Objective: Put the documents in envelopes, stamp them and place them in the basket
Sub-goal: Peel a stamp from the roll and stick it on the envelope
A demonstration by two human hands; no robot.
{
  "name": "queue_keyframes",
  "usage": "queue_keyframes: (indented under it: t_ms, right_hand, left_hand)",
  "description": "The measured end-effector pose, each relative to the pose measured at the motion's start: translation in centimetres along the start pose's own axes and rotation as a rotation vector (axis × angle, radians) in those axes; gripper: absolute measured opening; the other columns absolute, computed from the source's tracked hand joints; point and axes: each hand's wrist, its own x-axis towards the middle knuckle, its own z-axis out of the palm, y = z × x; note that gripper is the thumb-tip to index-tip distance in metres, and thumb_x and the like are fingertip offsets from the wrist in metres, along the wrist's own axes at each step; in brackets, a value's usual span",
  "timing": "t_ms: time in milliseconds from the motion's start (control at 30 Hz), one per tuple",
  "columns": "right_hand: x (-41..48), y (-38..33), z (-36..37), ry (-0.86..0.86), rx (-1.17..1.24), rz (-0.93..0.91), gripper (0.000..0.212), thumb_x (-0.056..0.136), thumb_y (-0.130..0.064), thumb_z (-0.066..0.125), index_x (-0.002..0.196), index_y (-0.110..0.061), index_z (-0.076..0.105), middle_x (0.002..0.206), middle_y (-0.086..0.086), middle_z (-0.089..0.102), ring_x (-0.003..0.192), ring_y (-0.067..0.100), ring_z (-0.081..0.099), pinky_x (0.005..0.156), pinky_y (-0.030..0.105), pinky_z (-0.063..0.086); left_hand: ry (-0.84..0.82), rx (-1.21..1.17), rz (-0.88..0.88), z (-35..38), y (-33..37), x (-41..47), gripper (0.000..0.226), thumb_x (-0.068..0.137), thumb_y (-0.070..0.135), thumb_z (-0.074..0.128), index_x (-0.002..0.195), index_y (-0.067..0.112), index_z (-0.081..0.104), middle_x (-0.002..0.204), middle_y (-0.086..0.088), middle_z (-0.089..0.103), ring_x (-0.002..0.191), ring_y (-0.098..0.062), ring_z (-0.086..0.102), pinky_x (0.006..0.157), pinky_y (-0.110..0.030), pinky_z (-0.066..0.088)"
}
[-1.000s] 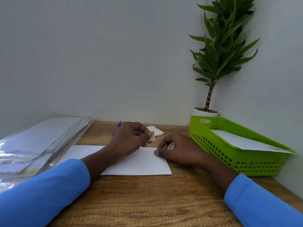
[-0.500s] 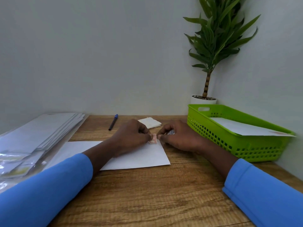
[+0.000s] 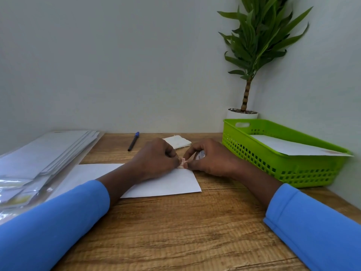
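Note:
A white envelope (image 3: 168, 184) lies flat on the wooden desk in front of me. A small pink stamp (image 3: 183, 163) sits at its far right corner, pinched between the fingertips of my left hand (image 3: 156, 159) and my right hand (image 3: 211, 159). My right hand also holds a small white object under its fingers. The green basket (image 3: 259, 159) stands at the right with one white envelope (image 3: 289, 147) lying in it.
A stack of envelopes in clear plastic (image 3: 45, 155) lies along the left edge. A blue-capped pen (image 3: 133, 141) and a folded white cloth (image 3: 177, 141) lie near the back wall. A potted plant (image 3: 248, 79) stands in the corner behind the basket.
My left hand brought the stamp down onto the envelope's far right corner. My right hand moved up to meet it, and both now pinch the stamp.

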Motion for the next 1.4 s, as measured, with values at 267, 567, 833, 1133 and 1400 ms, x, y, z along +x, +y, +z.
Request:
queue_keyframes:
  t_ms: [267,567,833,1133,1400]
  right_hand:
    - [-0.1,0.0,0.1,0.048,0.092,0.006,0.028,0.071,-0.029,0.090,0.092,-0.029,0.071,0.092,-0.006,0.066,0.084,0.011,0.061,0.064,0.025,0.044]
    - [-0.1,-0.1,-0.1,-0.023,0.097,-0.004,0.015,0.077,-0.026,0.087,0.090,-0.026,0.081,0.091,-0.011,0.073,0.087,0.004,0.064,0.064,0.016,0.045]
    - [0.1,0.0,0.0,-0.038,0.101,0.013,0.016,0.078,-0.027,0.086,0.093,-0.027,0.082,0.099,-0.005,0.074,0.094,0.010,0.064,0.069,0.020,0.047]
    - [0.0,-0.3,0.0,-0.036,0.038,0.026,0.014,0.082,-0.023,0.082,0.096,-0.026,0.083,0.095,-0.012,0.076,0.085,0.000,0.062,0.058,0.008,0.040]
    - [-0.2,-0.5,1.1,0.065,-0.003,0.050,0.009,0.084,-0.032,0.079,0.091,-0.030,0.083,0.094,-0.013,0.077,0.091,0.004,0.066,0.086,0.035,0.058]
  left_hand:
    - [0.046,0.007,0.011,0.0,0.2,-0.2,0.016,0.085,0.026,0.080,0.069,0.025,0.078,0.066,0.015,0.073,0.077,-0.006,0.068,0.071,-0.029,0.059]
    - [0.023,0.054,0.049,-0.1,0.1,-0.2,0.012,0.082,0.032,0.084,0.080,0.026,0.073,0.074,0.010,0.073,0.075,-0.009,0.066,0.068,-0.025,0.054]
    - [0.073,0.168,0.165,-0.3,0.0,-0.8,0.007,0.086,0.028,0.080,0.093,0.030,0.077,0.072,0.015,0.068,0.067,-0.003,0.061,0.063,-0.017,0.045]
    - [0.007,0.210,0.160,-0.7,-0.2,-0.5,0.012,0.088,0.030,0.079,0.099,0.028,0.083,0.092,0.015,0.078,0.084,-0.003,0.067,0.083,-0.031,0.060]
    - [-0.106,0.126,0.154,-1.4,-1.0,-0.4,0.016,0.091,0.030,0.075,0.106,0.031,0.082,0.094,0.017,0.078,0.088,-0.002,0.068,0.084,-0.027,0.059]
